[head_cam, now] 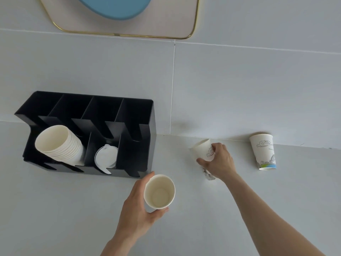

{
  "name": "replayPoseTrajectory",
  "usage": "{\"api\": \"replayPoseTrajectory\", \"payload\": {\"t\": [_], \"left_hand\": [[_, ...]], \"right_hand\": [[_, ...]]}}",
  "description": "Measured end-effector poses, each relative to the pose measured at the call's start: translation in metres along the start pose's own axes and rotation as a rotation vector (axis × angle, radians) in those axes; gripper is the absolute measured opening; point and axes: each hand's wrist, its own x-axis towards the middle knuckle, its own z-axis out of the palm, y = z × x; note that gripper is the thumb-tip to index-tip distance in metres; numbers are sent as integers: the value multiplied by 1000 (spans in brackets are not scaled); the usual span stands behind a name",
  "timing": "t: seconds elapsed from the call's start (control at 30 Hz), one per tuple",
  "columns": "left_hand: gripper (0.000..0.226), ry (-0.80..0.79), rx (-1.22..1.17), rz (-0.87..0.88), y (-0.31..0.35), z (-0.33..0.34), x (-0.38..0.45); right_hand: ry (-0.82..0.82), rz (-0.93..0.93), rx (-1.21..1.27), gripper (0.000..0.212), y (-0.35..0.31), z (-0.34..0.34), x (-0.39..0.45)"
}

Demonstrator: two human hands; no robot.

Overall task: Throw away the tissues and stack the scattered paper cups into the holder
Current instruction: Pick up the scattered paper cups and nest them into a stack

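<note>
We have a paper cup [159, 191] in our left hand [137, 209], fingers wrapped round its wall just under the rim, mouth up toward us, held above the counter [55, 209] just in front of the holder [136, 126]. Our right hand [218, 161] is closed on a second cup [202, 151] near the back edge of the counter, thumb on one side of the wall and fingers on the other; whether that cup is lifted or resting we cannot tell. A third cup [263, 151] stands upside down further right against the back edge, untouched. The holder sits at the back left, with a stack [59, 143] of cups lying in its left slot and white lids [106, 157] in the next one over. These cups look very light and thin-walled, so we judge a hard squeeze would dent them or push the mouth out of round, which would spoil the nesting. We would hold them at mid-wall with an easy, spread grip, near the stiffer rolled rim if more firmness is wanted. We see no tissues here.
</note>
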Motion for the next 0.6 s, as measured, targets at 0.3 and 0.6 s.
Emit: {"api": "replayPoseTrajectory", "payload": {"t": [0.3,0.6], "left_hand": [[97,-39,-1,40,0,-8,2],[92,-71,-68,34,-1,-25,-13]], "right_hand": [[-2,-309,588,97,-84,-31,-112],[-90,-381,401,103,-89,28,-173]]}}
